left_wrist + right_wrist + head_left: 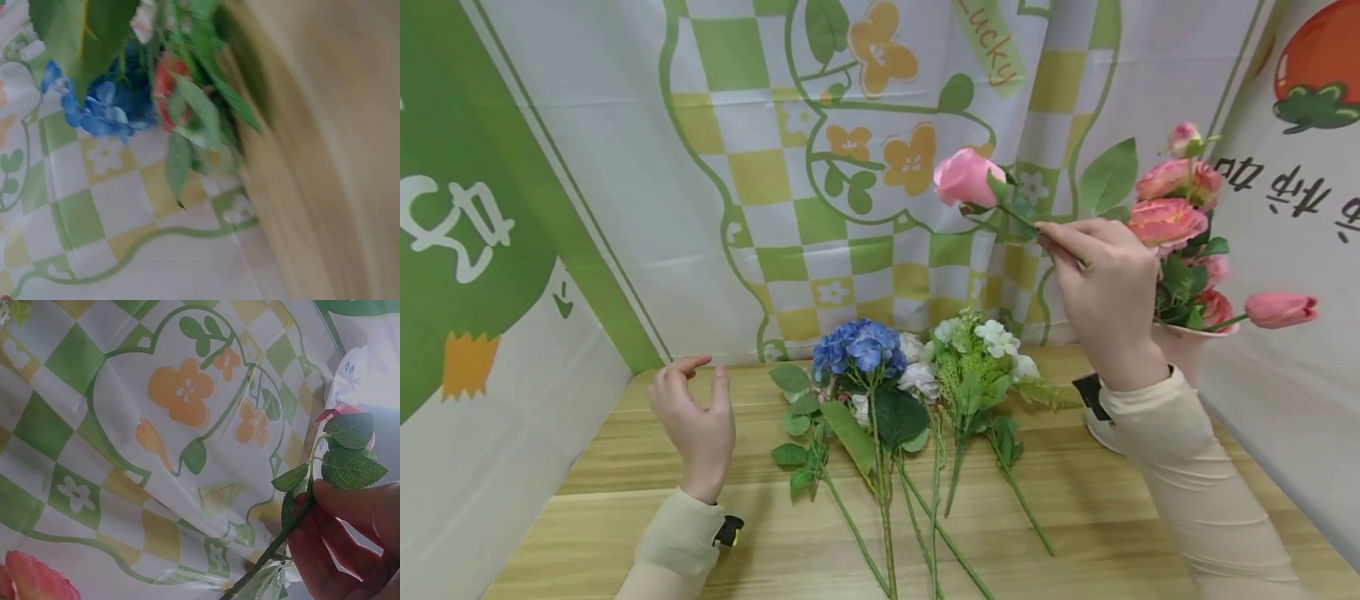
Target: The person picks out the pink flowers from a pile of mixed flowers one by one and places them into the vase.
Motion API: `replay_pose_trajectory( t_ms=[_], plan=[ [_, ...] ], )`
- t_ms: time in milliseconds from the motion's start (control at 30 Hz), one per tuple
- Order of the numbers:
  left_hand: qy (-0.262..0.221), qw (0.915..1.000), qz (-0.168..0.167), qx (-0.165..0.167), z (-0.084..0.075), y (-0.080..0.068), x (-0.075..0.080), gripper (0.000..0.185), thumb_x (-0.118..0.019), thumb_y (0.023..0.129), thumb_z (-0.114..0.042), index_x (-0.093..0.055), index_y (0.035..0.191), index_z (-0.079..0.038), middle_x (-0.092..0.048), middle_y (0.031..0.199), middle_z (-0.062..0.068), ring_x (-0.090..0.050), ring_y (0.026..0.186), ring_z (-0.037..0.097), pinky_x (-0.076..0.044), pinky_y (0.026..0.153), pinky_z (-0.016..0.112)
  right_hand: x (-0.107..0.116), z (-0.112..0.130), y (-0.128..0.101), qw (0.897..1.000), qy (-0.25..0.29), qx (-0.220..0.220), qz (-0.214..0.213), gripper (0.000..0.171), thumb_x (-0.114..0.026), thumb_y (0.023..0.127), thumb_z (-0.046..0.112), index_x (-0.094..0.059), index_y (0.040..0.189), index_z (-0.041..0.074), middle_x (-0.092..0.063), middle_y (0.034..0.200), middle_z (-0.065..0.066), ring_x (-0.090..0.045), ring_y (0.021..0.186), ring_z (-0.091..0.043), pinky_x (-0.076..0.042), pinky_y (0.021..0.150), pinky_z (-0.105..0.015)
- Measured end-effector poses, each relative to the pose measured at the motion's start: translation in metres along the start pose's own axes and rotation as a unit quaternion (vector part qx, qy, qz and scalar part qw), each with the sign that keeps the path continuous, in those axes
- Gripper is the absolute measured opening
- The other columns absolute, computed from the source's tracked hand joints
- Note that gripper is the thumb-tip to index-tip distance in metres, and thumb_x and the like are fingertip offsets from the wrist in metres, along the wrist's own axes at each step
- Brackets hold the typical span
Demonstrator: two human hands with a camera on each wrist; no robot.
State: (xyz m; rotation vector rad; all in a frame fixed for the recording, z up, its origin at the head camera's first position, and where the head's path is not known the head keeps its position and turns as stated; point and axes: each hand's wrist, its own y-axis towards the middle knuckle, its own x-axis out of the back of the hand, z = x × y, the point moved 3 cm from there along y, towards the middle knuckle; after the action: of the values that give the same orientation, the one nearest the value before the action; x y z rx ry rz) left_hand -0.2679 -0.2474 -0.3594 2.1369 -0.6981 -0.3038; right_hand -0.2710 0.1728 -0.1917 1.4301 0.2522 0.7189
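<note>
My right hand [1108,287] is raised at the right, pinching the stem of a pink rose [964,177] between thumb and fingers. The bloom tips to the left; its green leaves [354,465] show just above the thumb in the right wrist view. Beside this hand stands a pale pink vase [1180,354] with pink ranunculus-like flowers [1168,223] and a pink tulip [1281,309]. At the left, my left hand [696,421] hovers by the table's back edge, fingers loosely bent and holding nothing.
Several artificial stems lie mid-table: a blue hydrangea [861,348], white blooms [919,381] and a green-and-white spray [973,375]. Their stems point toward the front of the wooden table [790,542]. Behind hangs a checkered curtain [880,267].
</note>
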Motion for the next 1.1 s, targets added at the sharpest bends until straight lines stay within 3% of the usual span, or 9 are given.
replay_pose_trajectory(
  t_ms=[167, 300, 500, 767, 967, 1100],
  plan=[
    [0.022, 0.9997, 0.012, -0.002, 0.016, -0.003, 0.011, 0.022, -0.066, 0.08, -0.003, -0.064, 0.101, 0.003, -0.057, 0.09, 0.014, -0.035, 0.088, 0.006, -0.024, 0.086, 0.03, 0.002, 0.003, 0.005, 1.0, 0.004, 0.001, -0.015, 0.016, -0.068, 0.088, 0.015, -0.076, 0.094, 0.003, -0.072, 0.085, -0.017, -0.062, 0.072, -0.033, -0.045, 0.062, -0.041],
    [0.036, 0.9989, 0.023, -0.021, 0.022, -0.003, 0.017, 0.024, -0.065, 0.079, -0.002, -0.063, 0.102, 0.005, -0.058, 0.09, 0.016, -0.038, 0.086, 0.012, -0.023, 0.085, 0.029, 0.005, 0.005, 0.01, 1.0, 0.005, -0.003, -0.029, 0.016, -0.068, 0.088, 0.016, -0.076, 0.094, 0.004, -0.072, 0.084, -0.017, -0.063, 0.072, -0.033, -0.044, 0.061, -0.042],
    [0.064, 0.9968, 0.028, -0.037, 0.028, 0.005, 0.029, 0.025, -0.062, 0.082, -0.006, -0.061, 0.103, 0.007, -0.058, 0.097, 0.023, -0.042, 0.088, 0.032, -0.023, 0.085, 0.033, 0.008, 0.005, 0.017, 0.999, 0.006, -0.012, -0.041, 0.016, -0.068, 0.088, 0.016, -0.076, 0.095, 0.004, -0.072, 0.086, -0.017, -0.063, 0.074, -0.033, -0.045, 0.064, -0.041],
    [0.077, 0.9965, 0.027, -0.017, 0.031, 0.011, 0.037, 0.027, -0.062, 0.084, -0.012, -0.06, 0.105, 0.006, -0.058, 0.101, 0.025, -0.039, 0.093, 0.026, -0.023, 0.087, 0.035, 0.011, -0.002, 0.022, 0.998, -0.009, -0.024, -0.058, 0.018, -0.066, 0.09, 0.018, -0.076, 0.096, 0.004, -0.072, 0.087, -0.017, -0.064, 0.077, -0.033, -0.044, 0.065, -0.039],
    [0.082, 0.9956, 0.037, -0.026, 0.032, 0.01, 0.037, 0.028, -0.061, 0.086, -0.013, -0.06, 0.106, 0.006, -0.058, 0.101, 0.025, -0.04, 0.093, 0.033, -0.023, 0.087, 0.035, 0.015, -0.012, 0.021, 0.996, -0.02, -0.037, -0.075, 0.02, -0.067, 0.089, 0.022, -0.076, 0.094, 0.005, -0.072, 0.086, -0.017, -0.064, 0.076, -0.033, -0.044, 0.066, -0.039],
    [0.081, 0.9956, 0.036, -0.031, 0.033, 0.009, 0.036, 0.028, -0.061, 0.085, -0.013, -0.06, 0.105, 0.005, -0.059, 0.101, 0.024, -0.041, 0.091, 0.033, -0.023, 0.086, 0.034, 0.021, -0.021, 0.02, 0.994, -0.027, -0.063, -0.089, 0.021, -0.068, 0.088, 0.024, -0.077, 0.095, 0.006, -0.073, 0.087, -0.016, -0.065, 0.078, -0.033, -0.043, 0.069, -0.031]
  ],
)
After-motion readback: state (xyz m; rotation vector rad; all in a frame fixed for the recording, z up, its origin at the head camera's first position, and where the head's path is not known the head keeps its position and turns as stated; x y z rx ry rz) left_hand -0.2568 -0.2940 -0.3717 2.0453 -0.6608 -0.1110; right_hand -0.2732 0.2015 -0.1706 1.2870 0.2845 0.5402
